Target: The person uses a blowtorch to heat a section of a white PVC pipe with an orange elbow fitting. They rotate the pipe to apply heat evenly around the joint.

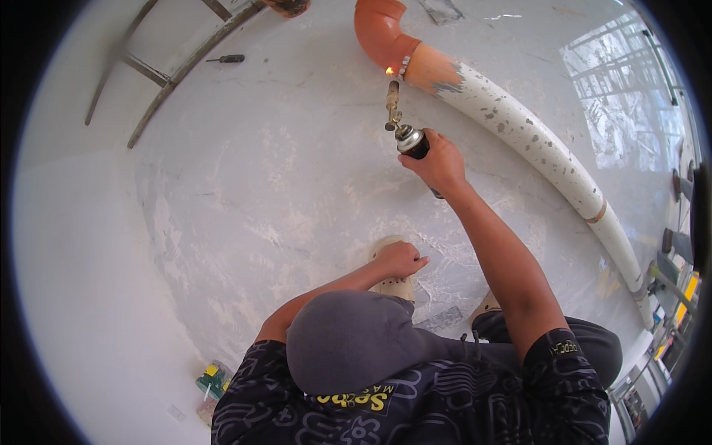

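My right hand (pixel 443 163) is wrapped round the can of a gas blowtorch (pixel 410 139). A small flame (pixel 389 71) burns off the torch's nozzle, close beside the joint of an orange pipe elbow (pixel 382 33). The elbow meets a long pipe (pixel 519 122), white and speckled grey, with a bare orange stretch at this end. Round the joint runs a lumpy, pale ring (pixel 406 62). My left hand (pixel 400 259) is curled into a loose fist over my beige clog (pixel 394 288), with nothing visible in it; the fingers' undersides are hidden.
A screwdriver (pixel 231 58) lies on the scuffed grey floor (pixel 245 193), near a wooden ladder-like frame (pixel 169 83) at the far left. A green and yellow package (pixel 213 377) stands at the lower left. Other people's feet (pixel 678 241) and assorted gear (pixel 678 304) are at the right edge.
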### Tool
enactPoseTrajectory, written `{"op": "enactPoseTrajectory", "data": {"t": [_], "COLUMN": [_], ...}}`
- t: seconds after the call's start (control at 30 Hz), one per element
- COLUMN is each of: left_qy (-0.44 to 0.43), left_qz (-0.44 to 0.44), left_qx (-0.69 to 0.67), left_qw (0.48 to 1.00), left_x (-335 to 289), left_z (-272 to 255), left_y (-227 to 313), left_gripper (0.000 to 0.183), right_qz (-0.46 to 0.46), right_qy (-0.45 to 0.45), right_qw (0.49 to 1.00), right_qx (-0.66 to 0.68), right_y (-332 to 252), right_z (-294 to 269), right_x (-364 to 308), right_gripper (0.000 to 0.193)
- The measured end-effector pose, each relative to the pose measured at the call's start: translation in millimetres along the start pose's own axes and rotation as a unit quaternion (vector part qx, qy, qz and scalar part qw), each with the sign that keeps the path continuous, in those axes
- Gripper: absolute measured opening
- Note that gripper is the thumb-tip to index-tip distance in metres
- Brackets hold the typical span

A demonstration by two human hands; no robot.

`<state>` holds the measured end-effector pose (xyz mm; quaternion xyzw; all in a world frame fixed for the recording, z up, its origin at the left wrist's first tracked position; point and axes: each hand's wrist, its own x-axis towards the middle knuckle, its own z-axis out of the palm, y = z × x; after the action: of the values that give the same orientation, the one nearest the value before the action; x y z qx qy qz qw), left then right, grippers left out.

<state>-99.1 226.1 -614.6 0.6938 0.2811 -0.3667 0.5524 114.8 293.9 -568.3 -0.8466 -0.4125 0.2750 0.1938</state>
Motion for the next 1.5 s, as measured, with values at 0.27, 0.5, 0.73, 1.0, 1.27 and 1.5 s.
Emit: {"op": "enactPoseTrajectory", "data": {"t": [0.27,0.5,0.73,1.0,1.27,1.5], "left_qy": [0.003,-0.007,0.005,-0.011,0.004,-0.007], "left_qz": [0.006,-0.006,0.004,-0.009,0.004,-0.006], "left_qx": [0.016,0.003,0.03,0.017,0.021,0.01], "left_qw": [1.0,1.0,1.0,1.0,1.0,1.0], "left_x": [-2,-5,-6,-4,-3,-3], "left_z": [1,-2,-1,0,2,2], "left_y": [-2,0,-2,-5,-4,-4], "left_gripper": [0.062,0.062,0.061,0.063,0.061,0.063], "right_qz": [-0.005,0.0,-0.004,-0.002,-0.001,0.0], "right_qy": [0.003,-0.004,-0.008,-0.013,-0.015,-0.017], "right_qw": [1.0,1.0,1.0,1.0,1.0,1.0], "right_qx": [-0.012,-0.014,-0.016,-0.015,-0.017,-0.009], "right_y": [-5,-10,-15,-15,-15,-16], "right_z": [4,3,4,4,2,0], "right_x": [3,4,4,6,3,2], "right_gripper": [0.067,0.067,0.066,0.067,0.067,0.066]}}
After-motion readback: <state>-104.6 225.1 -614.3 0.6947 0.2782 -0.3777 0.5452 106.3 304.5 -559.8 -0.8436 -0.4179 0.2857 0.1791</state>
